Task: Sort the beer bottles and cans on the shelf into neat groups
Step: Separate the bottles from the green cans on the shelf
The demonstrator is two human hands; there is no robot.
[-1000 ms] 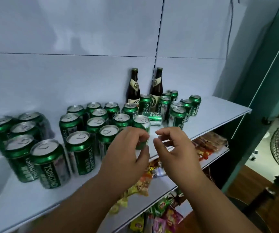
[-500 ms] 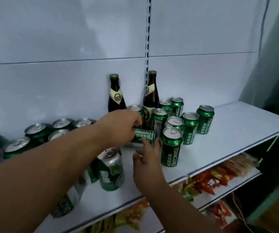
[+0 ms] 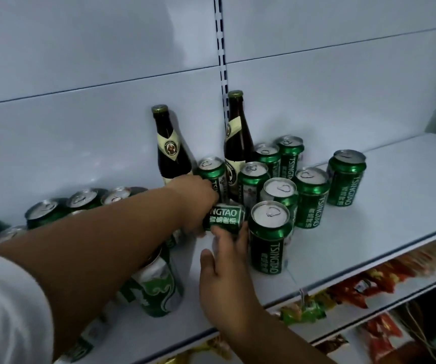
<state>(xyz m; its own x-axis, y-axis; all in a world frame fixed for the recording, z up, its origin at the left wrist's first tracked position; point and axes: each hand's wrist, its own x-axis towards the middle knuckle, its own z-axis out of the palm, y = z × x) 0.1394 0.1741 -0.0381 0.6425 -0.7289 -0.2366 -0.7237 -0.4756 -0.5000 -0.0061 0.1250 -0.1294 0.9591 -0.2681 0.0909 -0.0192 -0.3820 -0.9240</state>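
A green Tsingtao can [image 3: 224, 218] lies on its side on the white shelf [image 3: 369, 240], among several upright green cans [image 3: 269, 240]. My left hand [image 3: 194, 203] reaches across and grips the lying can's left end. My right hand [image 3: 223, 269] comes from below, its fingertips touching the can's underside. Two brown beer bottles stand against the back wall: the left bottle [image 3: 169, 151] and the right bottle [image 3: 238, 143]. More green cans [image 3: 85, 199] sit at the left behind my left forearm, and one can [image 3: 159, 287] stands under it.
The right part of the shelf past a lone upright can [image 3: 346, 177] is bare. Snack packets [image 3: 369, 287] fill the lower shelf beneath the front edge. A slotted metal upright [image 3: 221, 53] runs up the back wall.
The view has moved closer and slightly right. My left hand has closed on the lying can's end, and my right hand has risen so its fingertips meet the can from below.
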